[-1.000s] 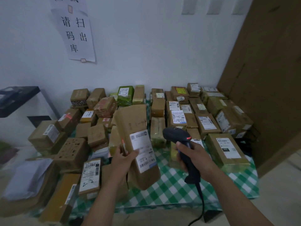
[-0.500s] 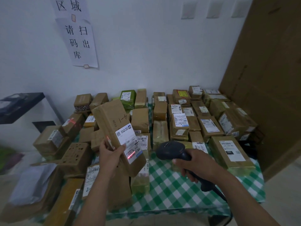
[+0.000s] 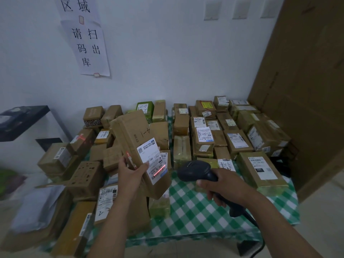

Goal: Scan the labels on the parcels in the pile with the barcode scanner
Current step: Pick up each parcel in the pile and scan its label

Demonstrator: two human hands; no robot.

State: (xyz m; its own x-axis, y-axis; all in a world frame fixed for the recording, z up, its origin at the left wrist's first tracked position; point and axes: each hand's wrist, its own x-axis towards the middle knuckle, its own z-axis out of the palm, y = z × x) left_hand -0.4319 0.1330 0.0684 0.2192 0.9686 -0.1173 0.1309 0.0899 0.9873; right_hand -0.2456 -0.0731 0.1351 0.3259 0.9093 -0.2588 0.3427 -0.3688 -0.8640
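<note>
Holding item one: long brown parcel point(image 3: 138, 146), tilted, lifted above the pile point(image 3: 214, 131), my left hand point(image 3: 130, 173) wrapped around its lower edge. Item two: white label point(image 3: 151, 160), red scan line crossing it. Item three: barcode scanner point(image 3: 197, 171), my right hand point(image 3: 223, 187) clenched on its handle, just beside the parcel, over green checked cloth point(image 3: 195, 211).

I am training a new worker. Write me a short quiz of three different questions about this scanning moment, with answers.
1. True or false: the right hand holds the barcode scanner.
2. Multiple choice: the red scan line falls on
A) the checked tablecloth
B) the white label of the held parcel
C) the wall sign
3. Fill in: the left hand grips the held parcel near its ____ end.

Key: 1 true; 2 B; 3 lower
</note>
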